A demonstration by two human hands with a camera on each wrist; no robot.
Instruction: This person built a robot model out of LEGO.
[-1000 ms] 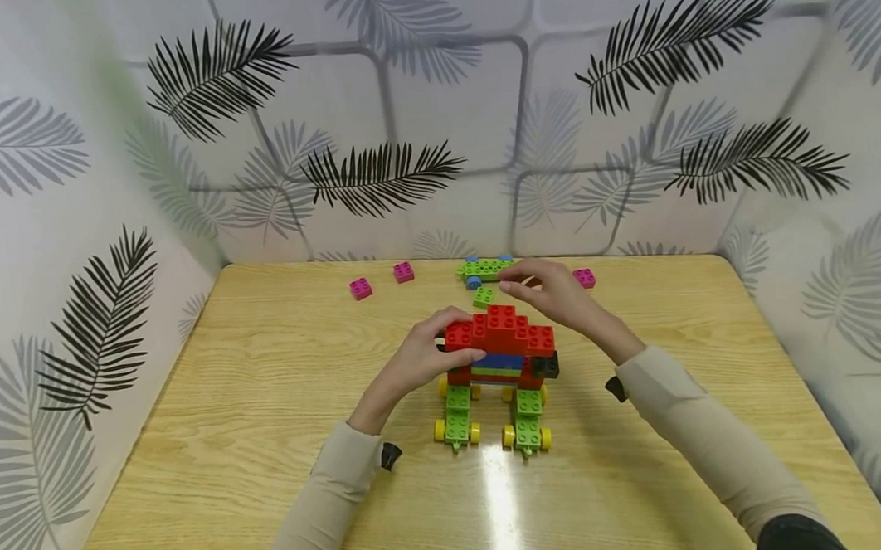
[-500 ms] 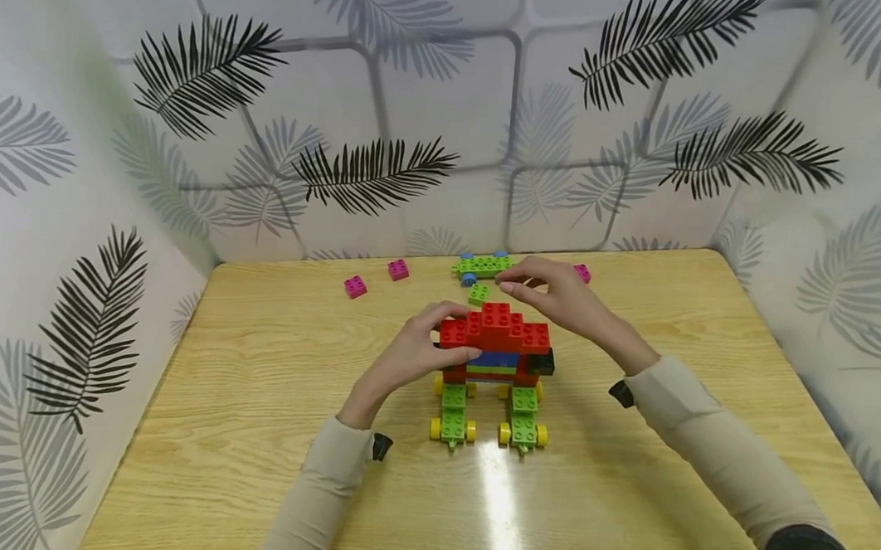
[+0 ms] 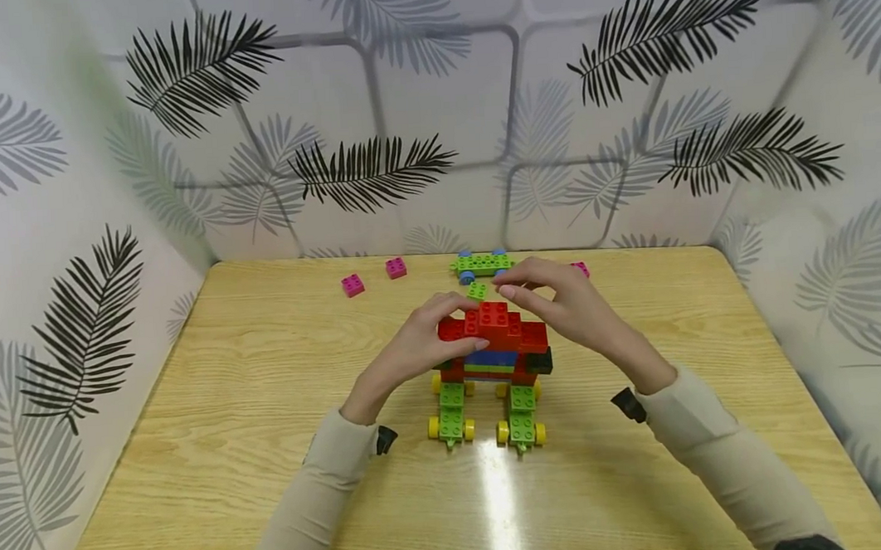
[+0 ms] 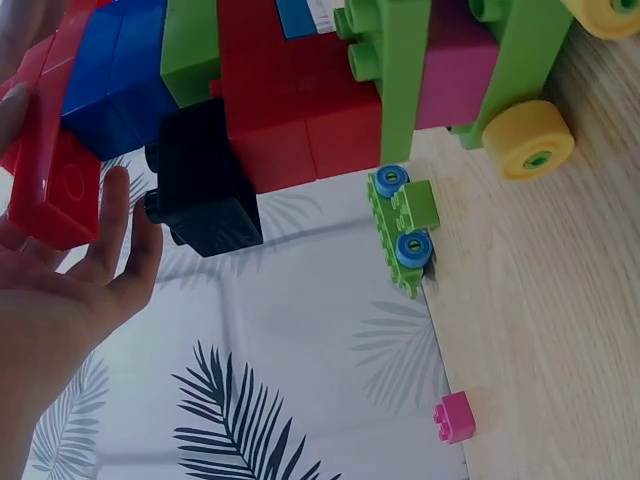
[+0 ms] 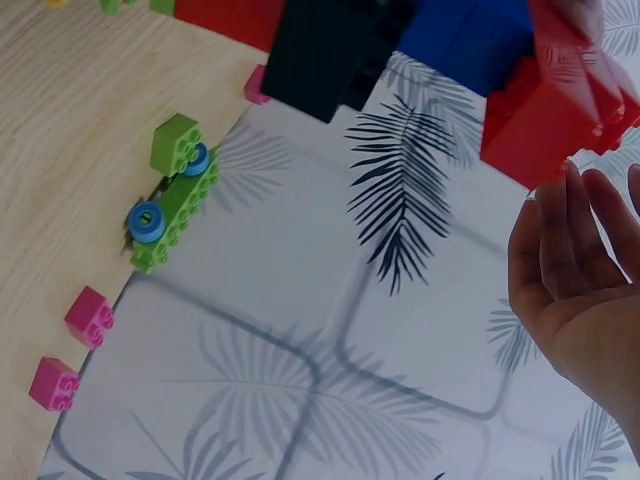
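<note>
Wooden table (image 3: 233,452) boxed in by leaf-print panels (image 3: 371,96). Mid-table stands a brick model (image 3: 495,351): red stepped top, blue and green layers beneath, black block on its right end, resting on two green wheeled bases with yellow wheels (image 3: 486,422).

Left hand (image 3: 407,356): fingers curled over the left end of the red top, thumb below it; the left wrist view shows the fingertips on the red edge. It has hold of the model.

Right hand (image 3: 561,302): hovers over the right rear of the top, fingers gently bent, thumb and forefinger tips close together near the upper red brick (image 3: 495,314). Whether they pinch anything, cannot tell; the right wrist view shows an open palm close beside the red brick.

Loose stock at the back edge: green blue-wheeled base (image 3: 482,264), small green brick (image 3: 476,290), two pink bricks (image 3: 373,276), another pink one (image 3: 580,268) partly behind the right hand.

Judgement on handling: keep the left hand bracing low and firm so the wheels don't roll; work the top brick straight along its studs, not at an angle, or lower layers may split.
</note>
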